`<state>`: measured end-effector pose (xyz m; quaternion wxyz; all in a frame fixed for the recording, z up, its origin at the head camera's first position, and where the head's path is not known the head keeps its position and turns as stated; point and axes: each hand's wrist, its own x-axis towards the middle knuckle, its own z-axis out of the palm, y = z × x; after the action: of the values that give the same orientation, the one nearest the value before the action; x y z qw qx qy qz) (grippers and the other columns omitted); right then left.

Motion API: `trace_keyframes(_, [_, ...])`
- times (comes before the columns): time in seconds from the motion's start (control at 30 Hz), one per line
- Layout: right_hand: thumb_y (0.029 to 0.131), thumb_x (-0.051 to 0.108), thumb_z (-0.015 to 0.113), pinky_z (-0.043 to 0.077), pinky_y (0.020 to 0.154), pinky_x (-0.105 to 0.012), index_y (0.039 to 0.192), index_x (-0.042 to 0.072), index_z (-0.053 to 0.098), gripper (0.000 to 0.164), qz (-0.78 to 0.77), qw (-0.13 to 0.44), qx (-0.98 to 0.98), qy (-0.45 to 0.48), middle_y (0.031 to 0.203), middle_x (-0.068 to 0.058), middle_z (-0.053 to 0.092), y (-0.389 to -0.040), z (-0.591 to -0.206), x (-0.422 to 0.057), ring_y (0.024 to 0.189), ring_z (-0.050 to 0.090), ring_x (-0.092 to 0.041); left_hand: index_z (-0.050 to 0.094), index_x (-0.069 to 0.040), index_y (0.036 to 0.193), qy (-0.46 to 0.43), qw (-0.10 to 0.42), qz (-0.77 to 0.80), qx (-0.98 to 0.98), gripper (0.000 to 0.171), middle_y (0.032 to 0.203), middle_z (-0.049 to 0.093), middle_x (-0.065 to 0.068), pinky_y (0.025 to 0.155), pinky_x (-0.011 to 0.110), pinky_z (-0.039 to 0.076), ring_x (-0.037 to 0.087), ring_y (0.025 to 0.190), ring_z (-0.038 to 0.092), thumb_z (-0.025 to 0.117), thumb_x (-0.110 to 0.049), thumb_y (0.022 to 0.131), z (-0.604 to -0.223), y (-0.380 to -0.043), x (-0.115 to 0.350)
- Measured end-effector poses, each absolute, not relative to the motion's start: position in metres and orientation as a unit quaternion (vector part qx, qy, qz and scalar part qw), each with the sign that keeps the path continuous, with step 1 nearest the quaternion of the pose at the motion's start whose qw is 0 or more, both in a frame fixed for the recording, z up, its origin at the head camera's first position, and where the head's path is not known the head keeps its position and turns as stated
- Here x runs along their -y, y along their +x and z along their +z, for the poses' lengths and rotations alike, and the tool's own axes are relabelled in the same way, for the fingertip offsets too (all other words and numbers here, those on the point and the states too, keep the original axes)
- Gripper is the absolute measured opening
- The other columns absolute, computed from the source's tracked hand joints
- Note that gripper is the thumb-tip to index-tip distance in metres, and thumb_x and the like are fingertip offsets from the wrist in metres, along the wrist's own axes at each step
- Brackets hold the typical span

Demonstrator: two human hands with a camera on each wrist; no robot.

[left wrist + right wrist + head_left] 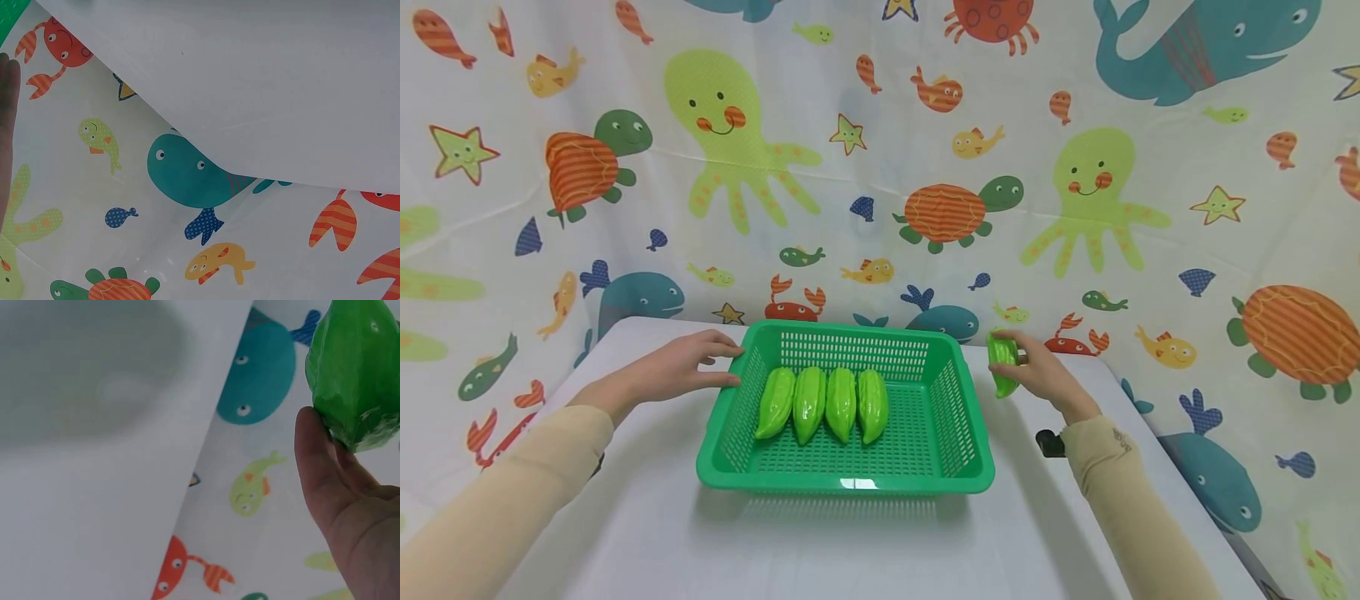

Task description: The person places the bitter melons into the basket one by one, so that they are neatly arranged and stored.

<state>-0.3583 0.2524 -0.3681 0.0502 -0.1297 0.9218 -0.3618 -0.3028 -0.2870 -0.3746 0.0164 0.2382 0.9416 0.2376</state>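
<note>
A green plastic basket point(850, 482) with slotted walls stands on the table, and several glossy green ridged gourds point(808, 404) lie side by side in its left half. At the basket's left rim is my left hand point(681, 367), its fingers spread and holding nothing; whether the fingertips touch the rim I cannot tell. Right of the basket, my right hand point(1041, 371) grips another green ridged gourd point(1002, 362) between thumb and fingers. The right wrist view shows this gourd point(356, 375) from close by, partly cut off by the frame, with the hand point(356, 519) below it.
The white table point(850, 550) reaches back to a curtain point(865, 167) printed with sea animals. A small black object point(1050, 443) shows at the right wrist. In the left wrist view, a corner of the green basket point(9, 19) appears at the top left.
</note>
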Motion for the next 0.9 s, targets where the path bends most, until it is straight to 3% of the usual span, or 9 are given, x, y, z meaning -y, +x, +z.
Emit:
trace_keyframes(0.33, [0.093,0.026,0.068,0.055,0.076,-0.035,0.145,0.010,0.043,0.060,-0.402,0.036,-0.903,-0.145,0.124,-0.021,0.052,-0.351,-0.344,-0.228,0.097,0.063,-0.032,0.059,0.003,0.130,0.242,0.013,0.240,-0.940,0.063,0.129,0.056,0.020,0.091,0.054,0.051,0.039,0.114,0.056,0.069,-0.044,0.089,-0.375,-0.303,0.286])
trace_keyframes(0.63, [0.094,0.027,0.067,0.056,0.082,-0.041,0.145,0.013,0.043,0.058,-0.418,0.043,-0.895,-0.151,0.135,-0.018,0.045,-0.343,-0.330,-0.202,0.111,0.061,-0.038,0.060,0.003,0.130,0.242,0.013,0.239,-0.940,0.062,0.128,0.056,0.020,0.090,0.054,0.052,0.039,0.114,0.056,0.070,-0.043,0.089,-0.375,-0.303,0.287])
trace_keyframes(0.9, [0.095,0.029,0.066,0.057,0.079,-0.039,0.144,0.017,0.044,0.055,-0.394,0.045,-0.904,-0.158,0.129,-0.015,0.050,-0.341,-0.322,-0.177,0.102,0.062,-0.033,0.059,0.003,0.131,0.236,0.016,0.240,-0.941,0.063,0.129,0.055,0.021,0.090,0.054,0.052,0.040,0.114,0.056,0.070,-0.043,0.089,-0.374,-0.302,0.286])
